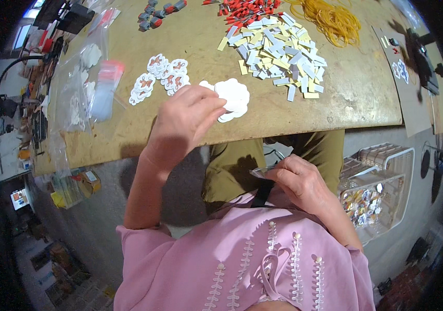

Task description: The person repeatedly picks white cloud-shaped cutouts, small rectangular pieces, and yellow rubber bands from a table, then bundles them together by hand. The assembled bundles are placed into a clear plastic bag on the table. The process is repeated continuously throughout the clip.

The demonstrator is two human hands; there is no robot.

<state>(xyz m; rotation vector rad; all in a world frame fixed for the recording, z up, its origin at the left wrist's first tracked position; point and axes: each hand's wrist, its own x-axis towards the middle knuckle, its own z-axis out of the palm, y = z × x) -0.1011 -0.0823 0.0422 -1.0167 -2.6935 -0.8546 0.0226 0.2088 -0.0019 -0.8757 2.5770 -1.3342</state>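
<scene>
My left hand [180, 122] reaches over the table's near edge, thumb and fingers pinched together at the rim of a stack of white scalloped cutouts [233, 96]. They appear to grip one white cutout, though the fingertips cover part of it. Above my lap, my right hand [301, 182] is closed on a small clear plastic bag [259, 172], whose free edge sticks out past the fingertips. Just beyond my left hand lie small piles of white cutouts with a brown printed figure [142, 88].
A heap of yellow and pale blue strips [278, 54] covers the table's [304, 115] far middle. Behind it are red-tipped small parts [242, 11] and yellow rubber bands [335, 20]. Clear bags [105, 93] lie at left. White plastic baskets [387, 179] stand low on the right.
</scene>
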